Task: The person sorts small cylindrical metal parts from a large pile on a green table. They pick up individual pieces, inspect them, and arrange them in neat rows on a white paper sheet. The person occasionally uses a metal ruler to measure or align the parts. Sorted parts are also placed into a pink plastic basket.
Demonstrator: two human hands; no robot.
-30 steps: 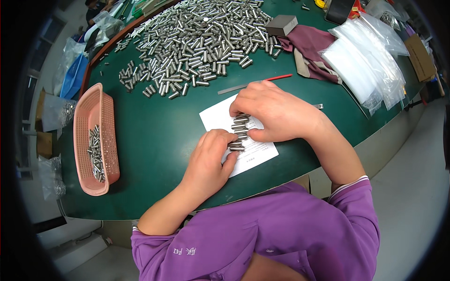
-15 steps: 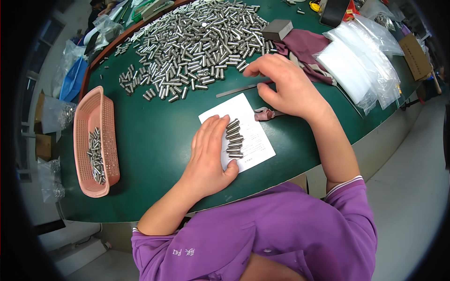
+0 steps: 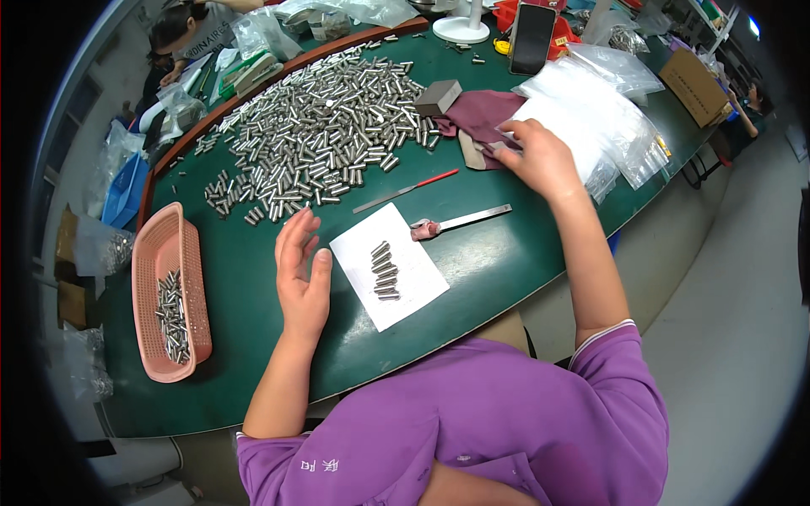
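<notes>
My left hand is raised left of a white paper sheet, fingers and thumb apart, holding nothing. On the sheet lies a short row of small metal pins. My right hand reaches over the far right, thumb and forefinger apart, beside a maroon cloth and a stack of clear plastic bags. I see nothing in its grasp. Between my hands lie a thin file with a red handle and a flat metal strip with a pinkish wrapped end.
A large heap of metal pins covers the far middle of the green table. At the left stands a pink basket with some pins in it. A grey block, a dark phone and a cardboard box are farther back.
My left hand has lifted off the paper and moved left, away from the row of pins. My right hand has moved right, from above the file to the cloth and bags. The view has shifted.
</notes>
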